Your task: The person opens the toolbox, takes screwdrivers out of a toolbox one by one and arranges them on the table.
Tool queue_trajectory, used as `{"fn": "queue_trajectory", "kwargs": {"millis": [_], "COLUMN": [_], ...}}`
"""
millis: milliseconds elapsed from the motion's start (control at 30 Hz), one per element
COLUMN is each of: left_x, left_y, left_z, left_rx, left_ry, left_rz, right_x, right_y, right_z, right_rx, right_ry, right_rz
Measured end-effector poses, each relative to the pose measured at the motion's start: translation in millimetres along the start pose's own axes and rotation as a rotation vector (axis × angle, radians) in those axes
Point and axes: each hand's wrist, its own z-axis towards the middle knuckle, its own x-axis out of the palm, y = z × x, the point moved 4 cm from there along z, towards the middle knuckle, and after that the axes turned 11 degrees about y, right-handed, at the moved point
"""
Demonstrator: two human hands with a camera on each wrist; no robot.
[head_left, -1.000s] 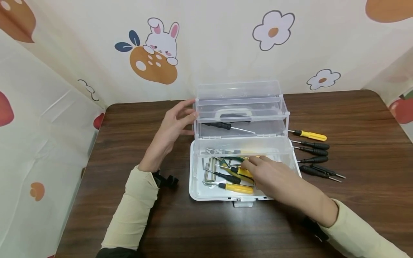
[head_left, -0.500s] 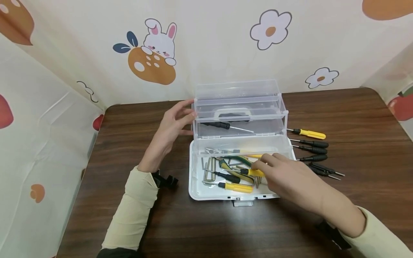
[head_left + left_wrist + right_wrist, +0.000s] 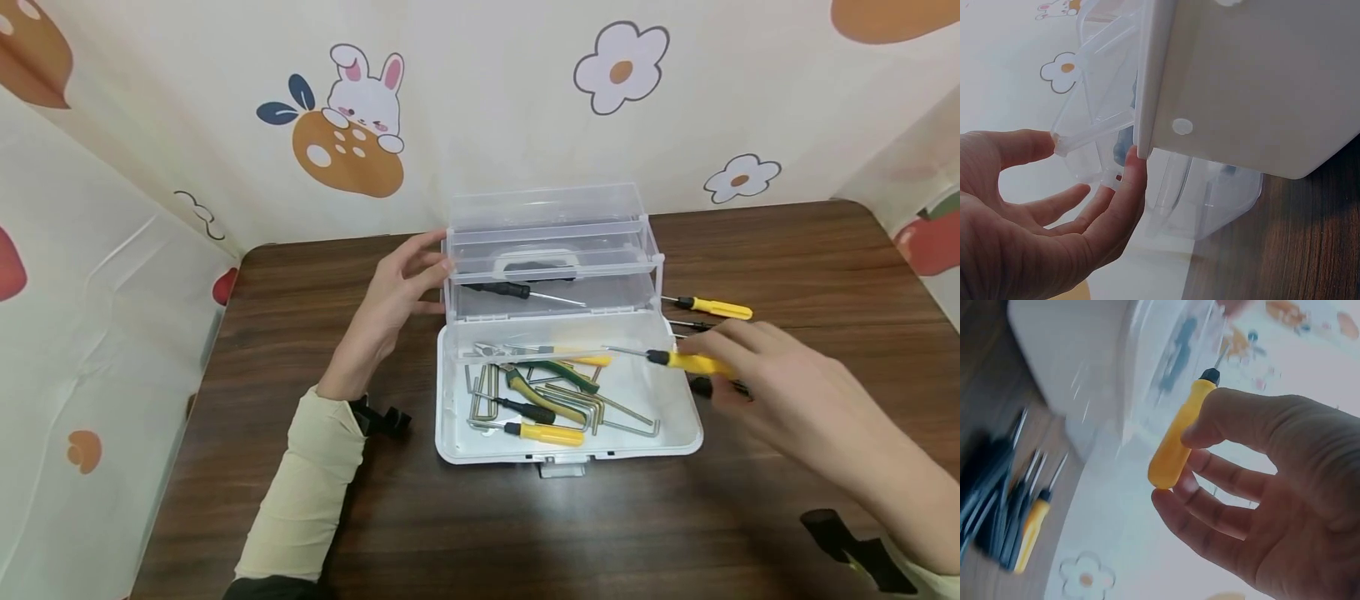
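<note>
A white toolbox (image 3: 671, 450) stands wide open, its clear trays (image 3: 547, 229) raised at the back. My left hand (image 3: 390, 292) grips the left side of the lid and trays, thumb and fingers spread across their edges; the left wrist view shows a fingertip on the white lid edge (image 3: 1144, 140). Beyond the box's right side, my right hand (image 3: 795, 392) pinches a yellow-handled screwdriver (image 3: 1175, 447), shaft pointing left. Inside the base lie green-and-yellow pliers (image 3: 551, 393), several hex keys (image 3: 487, 396), a black screwdriver (image 3: 534, 412) and another yellow screwdriver (image 3: 551, 434).
On the wooden table (image 3: 420, 517), right of the box, lie a yellow screwdriver (image 3: 723, 308) and several black ones (image 3: 991, 481), partly hidden by my right hand in the head view. A black screwdriver (image 3: 506, 289) rests in a tray. A patterned wall covering (image 3: 510, 108) stands behind.
My right hand has picked the yellow screwdriver up from the toolbox base and carried it right, past the box's right side. My left hand has stayed at the lid and trays.
</note>
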Motion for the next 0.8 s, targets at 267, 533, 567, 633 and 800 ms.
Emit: {"fn": "queue_trajectory", "kwargs": {"millis": [267, 533, 567, 633, 800], "left_x": [0.4, -0.5, -0.5, -0.2, 0.4], "left_y": [1.3, 3.0, 2.9, 2.5, 1.4], "left_z": [0.7, 1.3, 1.2, 0.9, 0.1], "left_rx": [-0.002, -0.006, -0.007, -0.008, 0.001], "left_ry": [0.003, 0.003, 0.003, 0.004, 0.004], "left_rz": [-0.008, 0.0, -0.001, -0.004, -0.004], "right_x": [5.9, 30.9, 34.5, 41.3, 56.4], "right_y": [-53.0, -94.3, -98.7, -107.7, -125.8], "right_z": [-29.0, -52.7, -55.4, -60.9, -73.0], "right_rx": [0.149, 0.234, 0.238, 0.24, 0.26], "right_ry": [-0.018, 0.009, 0.01, 0.012, 0.021], "right_rz": [0.052, 0.048, 0.049, 0.054, 0.051]}}
